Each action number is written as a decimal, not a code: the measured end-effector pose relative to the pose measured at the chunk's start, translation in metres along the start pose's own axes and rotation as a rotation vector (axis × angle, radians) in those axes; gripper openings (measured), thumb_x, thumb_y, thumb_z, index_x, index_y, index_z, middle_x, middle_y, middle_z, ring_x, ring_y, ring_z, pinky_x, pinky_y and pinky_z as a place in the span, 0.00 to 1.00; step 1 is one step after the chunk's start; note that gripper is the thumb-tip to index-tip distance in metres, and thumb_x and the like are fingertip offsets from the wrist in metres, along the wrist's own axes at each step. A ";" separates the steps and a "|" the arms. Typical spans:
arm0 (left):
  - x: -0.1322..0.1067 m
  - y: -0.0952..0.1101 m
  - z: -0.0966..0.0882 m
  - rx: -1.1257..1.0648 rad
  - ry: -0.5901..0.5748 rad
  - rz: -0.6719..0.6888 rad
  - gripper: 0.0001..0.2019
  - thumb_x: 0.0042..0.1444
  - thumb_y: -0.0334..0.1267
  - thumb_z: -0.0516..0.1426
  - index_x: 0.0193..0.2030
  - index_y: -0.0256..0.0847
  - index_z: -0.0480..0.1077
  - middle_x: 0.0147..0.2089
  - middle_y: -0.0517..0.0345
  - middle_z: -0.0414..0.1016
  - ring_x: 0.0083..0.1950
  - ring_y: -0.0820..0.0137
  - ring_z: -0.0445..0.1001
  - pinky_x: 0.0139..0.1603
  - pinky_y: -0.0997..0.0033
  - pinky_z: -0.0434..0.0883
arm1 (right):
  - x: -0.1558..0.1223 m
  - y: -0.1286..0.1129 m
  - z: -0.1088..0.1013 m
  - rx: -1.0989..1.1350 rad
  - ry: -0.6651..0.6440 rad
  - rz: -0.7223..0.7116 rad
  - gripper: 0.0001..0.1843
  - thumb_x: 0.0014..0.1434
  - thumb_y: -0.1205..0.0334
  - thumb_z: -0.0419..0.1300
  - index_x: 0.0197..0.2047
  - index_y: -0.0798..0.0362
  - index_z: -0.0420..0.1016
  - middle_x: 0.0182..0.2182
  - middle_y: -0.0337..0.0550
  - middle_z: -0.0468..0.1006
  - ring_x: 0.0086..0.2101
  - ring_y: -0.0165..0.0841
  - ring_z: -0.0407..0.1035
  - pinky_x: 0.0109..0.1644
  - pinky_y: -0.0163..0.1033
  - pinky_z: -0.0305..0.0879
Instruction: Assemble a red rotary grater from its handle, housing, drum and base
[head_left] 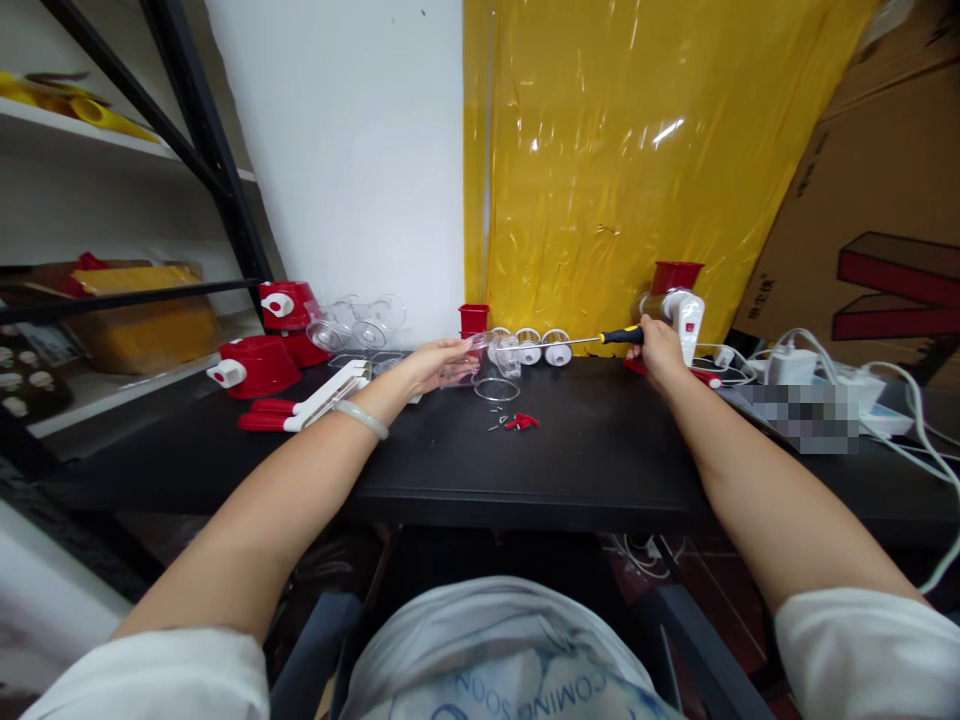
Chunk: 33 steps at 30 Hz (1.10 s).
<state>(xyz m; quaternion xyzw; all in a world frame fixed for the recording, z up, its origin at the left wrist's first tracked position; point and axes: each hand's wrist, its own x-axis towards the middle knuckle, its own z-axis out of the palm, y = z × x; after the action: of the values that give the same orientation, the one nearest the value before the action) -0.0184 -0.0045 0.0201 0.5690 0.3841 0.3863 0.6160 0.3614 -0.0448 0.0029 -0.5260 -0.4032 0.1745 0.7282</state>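
My right hand (660, 350) is closed round the black and yellow handle of a screwdriver (621, 337). Its long shaft points left, the tip reaching a clear plastic part (508, 356); I cannot tell whether they touch. That part is in the fingers of my left hand (444, 366), held just above the black table (450, 470). Below it a clear round rim (496, 389) shows. Small red pieces (523, 422) lie on the table, with several tiny screw-like bits (496, 417) beside them.
Several clear cylinders with white rims (556, 348) line the back near a red cup (473, 319). Red bases (259, 366), clear bowls (367, 320) and red-and-white handles (307, 405) lie left. At right are a white-and-red machine (688, 325), chargers (793, 368) and loose cables.
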 end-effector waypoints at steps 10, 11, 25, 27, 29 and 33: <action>0.004 -0.002 -0.003 0.005 -0.007 0.008 0.17 0.48 0.44 0.67 0.40 0.40 0.69 0.41 0.50 0.78 0.44 0.65 0.77 0.50 0.62 0.70 | 0.004 0.007 -0.001 0.036 -0.015 -0.008 0.16 0.58 0.48 0.57 0.25 0.48 0.63 0.10 0.31 0.61 0.12 0.29 0.60 0.14 0.33 0.59; 0.004 -0.002 -0.003 0.006 -0.010 0.009 0.17 0.48 0.45 0.67 0.40 0.40 0.69 0.41 0.50 0.78 0.44 0.65 0.77 0.50 0.62 0.70 | 0.004 0.006 0.000 0.036 -0.016 -0.007 0.16 0.58 0.48 0.57 0.26 0.48 0.63 0.10 0.31 0.61 0.12 0.29 0.61 0.14 0.33 0.59; 0.004 -0.003 -0.003 0.000 -0.005 -0.004 0.17 0.47 0.45 0.67 0.40 0.40 0.69 0.41 0.51 0.78 0.44 0.67 0.77 0.47 0.67 0.71 | -0.008 -0.014 0.000 0.264 -0.122 0.220 0.12 0.56 0.62 0.46 0.36 0.53 0.70 0.19 0.40 0.74 0.15 0.31 0.68 0.16 0.33 0.62; 0.004 -0.003 -0.003 0.004 -0.004 -0.005 0.17 0.48 0.45 0.67 0.40 0.40 0.69 0.41 0.51 0.78 0.44 0.66 0.77 0.47 0.67 0.70 | -0.008 -0.014 -0.001 0.267 -0.131 0.197 0.12 0.56 0.62 0.47 0.36 0.53 0.71 0.21 0.40 0.75 0.16 0.30 0.69 0.16 0.32 0.62; 0.005 -0.004 -0.004 0.007 -0.007 -0.004 0.18 0.48 0.46 0.67 0.40 0.40 0.69 0.41 0.50 0.78 0.44 0.66 0.77 0.47 0.67 0.71 | -0.007 -0.011 -0.002 0.237 -0.124 0.173 0.10 0.57 0.60 0.50 0.36 0.53 0.71 0.18 0.38 0.73 0.16 0.30 0.69 0.16 0.31 0.62; 0.006 -0.005 -0.006 0.010 -0.010 -0.001 0.18 0.47 0.46 0.67 0.41 0.40 0.70 0.41 0.51 0.78 0.44 0.66 0.77 0.47 0.67 0.70 | -0.002 -0.003 -0.002 0.158 -0.103 0.072 0.13 0.58 0.51 0.56 0.34 0.52 0.70 0.10 0.31 0.62 0.11 0.28 0.62 0.15 0.31 0.60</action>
<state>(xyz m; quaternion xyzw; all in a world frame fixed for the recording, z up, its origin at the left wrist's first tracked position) -0.0207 0.0034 0.0146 0.5739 0.3831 0.3814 0.6152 0.3607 -0.0488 0.0048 -0.4715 -0.4059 0.2586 0.7389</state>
